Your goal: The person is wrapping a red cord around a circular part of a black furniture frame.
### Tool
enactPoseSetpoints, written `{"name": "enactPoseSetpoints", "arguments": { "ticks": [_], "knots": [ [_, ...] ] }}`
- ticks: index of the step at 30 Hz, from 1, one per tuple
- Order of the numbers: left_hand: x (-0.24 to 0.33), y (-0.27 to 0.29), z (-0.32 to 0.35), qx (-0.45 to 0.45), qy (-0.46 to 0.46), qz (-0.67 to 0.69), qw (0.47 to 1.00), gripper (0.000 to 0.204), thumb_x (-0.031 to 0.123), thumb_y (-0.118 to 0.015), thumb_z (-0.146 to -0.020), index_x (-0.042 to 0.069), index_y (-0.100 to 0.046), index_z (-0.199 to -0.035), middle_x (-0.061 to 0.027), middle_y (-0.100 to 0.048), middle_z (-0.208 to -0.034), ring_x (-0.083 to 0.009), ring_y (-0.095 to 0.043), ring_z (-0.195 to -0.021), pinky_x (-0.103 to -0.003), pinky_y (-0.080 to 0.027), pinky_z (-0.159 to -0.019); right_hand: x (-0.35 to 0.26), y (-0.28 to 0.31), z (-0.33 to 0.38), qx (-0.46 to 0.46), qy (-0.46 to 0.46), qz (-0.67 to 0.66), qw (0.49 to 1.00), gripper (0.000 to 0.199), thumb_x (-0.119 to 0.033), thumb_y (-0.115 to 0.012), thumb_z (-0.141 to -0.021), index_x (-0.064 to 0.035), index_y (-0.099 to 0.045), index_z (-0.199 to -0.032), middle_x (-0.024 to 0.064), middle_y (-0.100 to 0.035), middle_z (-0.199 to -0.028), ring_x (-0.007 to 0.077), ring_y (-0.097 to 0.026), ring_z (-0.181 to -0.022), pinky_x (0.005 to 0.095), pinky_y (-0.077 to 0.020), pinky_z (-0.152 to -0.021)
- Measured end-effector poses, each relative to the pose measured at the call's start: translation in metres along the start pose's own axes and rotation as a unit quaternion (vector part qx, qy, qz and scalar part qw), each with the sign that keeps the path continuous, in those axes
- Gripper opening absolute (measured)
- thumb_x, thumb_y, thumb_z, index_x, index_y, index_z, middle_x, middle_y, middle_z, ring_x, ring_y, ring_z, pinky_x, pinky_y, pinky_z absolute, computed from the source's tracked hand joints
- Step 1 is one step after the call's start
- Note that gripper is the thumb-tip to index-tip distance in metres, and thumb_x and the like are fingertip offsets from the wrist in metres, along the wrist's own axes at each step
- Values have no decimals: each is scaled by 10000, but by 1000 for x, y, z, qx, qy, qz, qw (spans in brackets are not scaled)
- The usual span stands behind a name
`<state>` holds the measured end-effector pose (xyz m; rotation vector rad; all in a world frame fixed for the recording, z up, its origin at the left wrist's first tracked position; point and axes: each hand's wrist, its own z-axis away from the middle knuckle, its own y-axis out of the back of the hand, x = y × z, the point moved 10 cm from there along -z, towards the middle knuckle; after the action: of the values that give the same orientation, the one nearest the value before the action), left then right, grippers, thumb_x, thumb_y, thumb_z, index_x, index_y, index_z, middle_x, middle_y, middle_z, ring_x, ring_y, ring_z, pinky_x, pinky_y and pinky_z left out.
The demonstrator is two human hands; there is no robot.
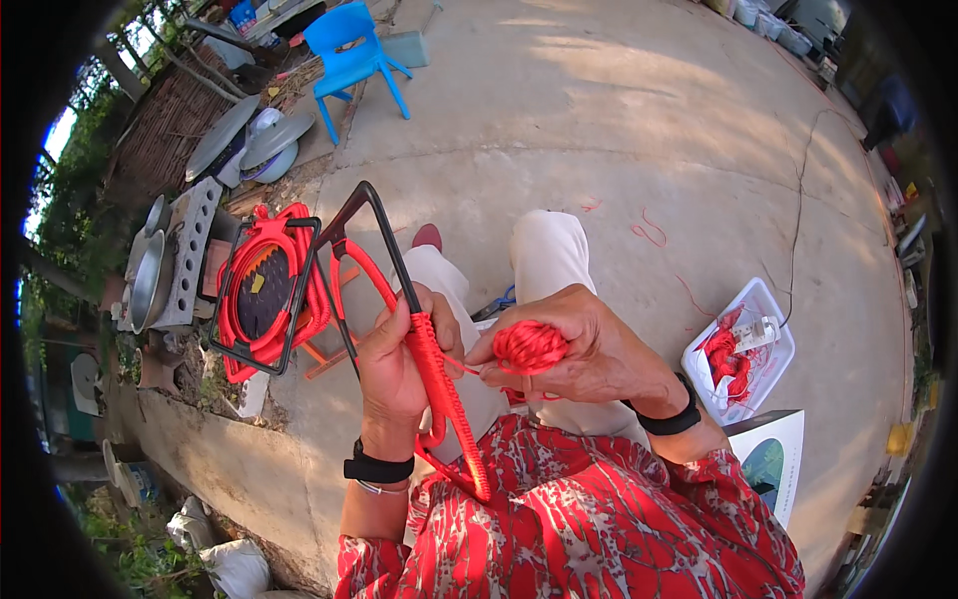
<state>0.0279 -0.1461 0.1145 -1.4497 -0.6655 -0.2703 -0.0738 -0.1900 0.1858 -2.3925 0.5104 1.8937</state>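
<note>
My left hand (399,359) is closed around a black rectangular frame (387,238). Tightly wound red cord (439,389) covers the frame's near side, which reaches down to my lap. Just to the right, my right hand (597,347) grips a bundle of red cord (530,346). A short strand runs from near that bundle to the wrapped side by my left fingers. Beyond my left hand, several black frames with red cord (267,290) sit together, partly hidden behind one another. An orange-red support shows beneath them.
A white plastic basket (697,371) at right holds red cord and a white device with a cable. Beside it stands a white and green box (773,464). Blue-handled scissors (496,302) lie between my legs. Farther off are a blue chair (349,62) and, at left, a perforated block (197,255) and metal pans.
</note>
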Motion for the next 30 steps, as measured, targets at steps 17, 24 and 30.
{"name": "enactPoseSetpoints", "arguments": {
  "ticks": [17,24,30],
  "knots": [
    [19,-48,2,-129,34,32,991,293,298,-569,-919,50,-421,-872,-184,-566,-634,-278,-552,-419,-355,-445,-391,-22,-1,-30,81,3,-183,980,107,-34,-709,-836,-3,-650,-919,24,-669,-760,70,-629,-685,209,-499,-626],
    [17,-56,5,-139,54,32,988,299,240,-645,-877,36,-428,-854,-176,-614,-719,-272,-609,-526,-357,-475,-427,-34,0,-27,79,29,-128,988,99,-2,-694,-835,5,-637,-916,40,-663,-726,94,-652,-666,217,-512,-600],
    [13,-62,6,-145,55,-25,988,314,240,-666,-868,5,-458,-847,-143,-575,-693,-261,-604,-521,-351,-497,-435,-23,-5,-21,58,9,-194,979,95,3,-695,-828,21,-638,-901,51,-666,-742,104,-658,-685,229,-519,-617]
  ]
}}
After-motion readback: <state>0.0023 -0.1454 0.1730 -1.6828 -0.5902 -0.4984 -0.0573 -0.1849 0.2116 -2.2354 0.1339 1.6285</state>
